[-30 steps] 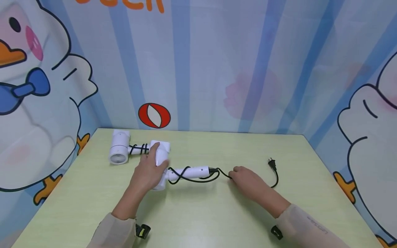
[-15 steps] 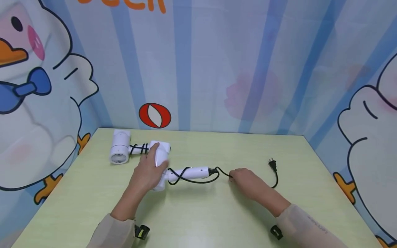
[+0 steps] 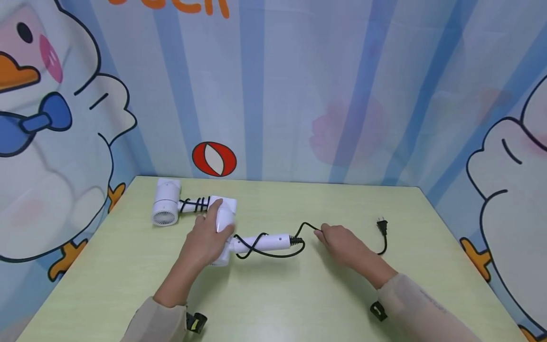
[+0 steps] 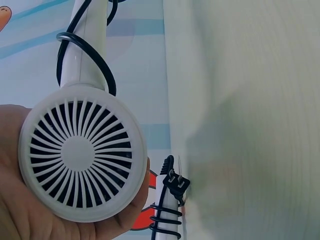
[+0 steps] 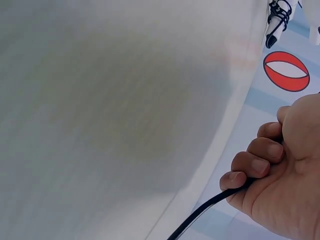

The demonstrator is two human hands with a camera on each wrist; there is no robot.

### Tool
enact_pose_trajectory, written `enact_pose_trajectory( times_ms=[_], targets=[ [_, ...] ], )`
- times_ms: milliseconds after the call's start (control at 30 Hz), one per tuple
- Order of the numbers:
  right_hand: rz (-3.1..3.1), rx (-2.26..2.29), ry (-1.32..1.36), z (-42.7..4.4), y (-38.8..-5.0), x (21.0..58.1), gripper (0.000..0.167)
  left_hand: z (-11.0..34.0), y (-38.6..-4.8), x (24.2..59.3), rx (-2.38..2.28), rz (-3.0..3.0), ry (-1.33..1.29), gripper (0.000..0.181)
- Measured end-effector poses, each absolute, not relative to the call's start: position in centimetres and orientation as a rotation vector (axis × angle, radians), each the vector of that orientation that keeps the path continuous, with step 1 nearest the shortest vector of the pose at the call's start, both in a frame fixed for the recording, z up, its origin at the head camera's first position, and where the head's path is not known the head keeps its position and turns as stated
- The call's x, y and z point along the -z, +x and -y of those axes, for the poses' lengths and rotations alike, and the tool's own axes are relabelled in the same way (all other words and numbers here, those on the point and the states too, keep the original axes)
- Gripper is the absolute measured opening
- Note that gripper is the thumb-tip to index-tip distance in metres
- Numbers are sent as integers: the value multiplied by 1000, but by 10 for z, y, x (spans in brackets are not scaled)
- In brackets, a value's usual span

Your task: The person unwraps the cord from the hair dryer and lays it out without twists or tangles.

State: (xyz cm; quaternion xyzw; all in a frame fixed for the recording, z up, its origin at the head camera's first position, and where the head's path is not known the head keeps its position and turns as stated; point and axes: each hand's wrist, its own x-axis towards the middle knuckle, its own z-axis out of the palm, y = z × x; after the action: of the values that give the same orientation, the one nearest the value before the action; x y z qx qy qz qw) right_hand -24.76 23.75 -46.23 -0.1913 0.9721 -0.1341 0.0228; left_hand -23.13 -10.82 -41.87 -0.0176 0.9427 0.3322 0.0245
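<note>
My left hand [image 3: 207, 242] grips a white hair dryer [image 3: 267, 242] round its barrel, with the handle pointing right. In the left wrist view, the dryer's round slatted vent [image 4: 80, 155] faces the camera, and fingers curl behind it. Its black cord [image 3: 273, 256] loops and crosses over the handle. To the right of the handle, my right hand [image 3: 344, 247] holds the cord; in the right wrist view, curled fingers close round the cord [image 5: 210, 202]. Beyond that hand, the cord's two-pin plug [image 3: 382, 226] hangs at the free end.
A second white hair dryer [image 3: 166, 202] lies at the back left of the pale table [image 3: 282, 304], its cord wound round the handle. It is close behind my left hand. A printed curtain [image 3: 286, 85] stands along the table's back edge.
My right hand has risen slightly, lifting the cord into a higher bend beside the handle. The plug has shifted a little right. The held hair dryer has moved slightly right and towards me.
</note>
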Motion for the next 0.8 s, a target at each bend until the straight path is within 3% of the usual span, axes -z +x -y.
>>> enact_pose_trajectory(
  times_ms=[467, 800],
  targets=[
    [-3022, 476, -481, -235, -258, 459, 36, 107, -229, 418, -1019, -2935, -35, 74],
    [-3051, 625, -444, -234, -262, 437, 44, 106, -230, 422, -1028, -2935, -24, 74]
  ],
)
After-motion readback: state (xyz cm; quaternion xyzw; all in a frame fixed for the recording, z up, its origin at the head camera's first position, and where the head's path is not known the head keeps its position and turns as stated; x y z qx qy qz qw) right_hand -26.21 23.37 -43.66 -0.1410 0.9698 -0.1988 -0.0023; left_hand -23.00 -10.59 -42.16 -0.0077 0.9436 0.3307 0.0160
